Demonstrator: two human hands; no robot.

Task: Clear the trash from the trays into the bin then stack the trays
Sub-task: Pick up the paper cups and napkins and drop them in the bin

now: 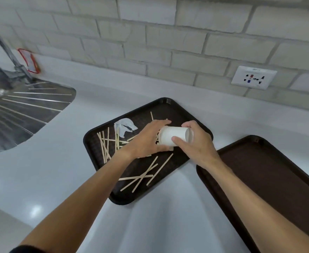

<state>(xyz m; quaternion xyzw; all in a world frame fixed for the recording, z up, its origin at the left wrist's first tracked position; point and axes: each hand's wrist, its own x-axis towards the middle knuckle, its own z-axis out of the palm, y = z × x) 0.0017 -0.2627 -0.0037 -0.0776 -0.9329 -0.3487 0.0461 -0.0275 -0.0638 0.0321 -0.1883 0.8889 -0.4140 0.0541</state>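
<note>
Head view: clutching white paper cup (173, 136) in left hand (146, 141) and right hand (195, 145) over dark brown plastic tray (161, 108); wooden sticks (104, 147), crumpled tissue (125, 126) unbinned there; bare brown tray (268, 179) alongside, unstacked.

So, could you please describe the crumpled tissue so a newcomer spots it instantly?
On the white countertop, find the dark brown plastic tray nearer the steel sink, strewn with wooden sticks. By its far left edge, left of the white paper cup, lies the crumpled white tissue, the only soft, wrinkled thing among straight sticks.
</note>
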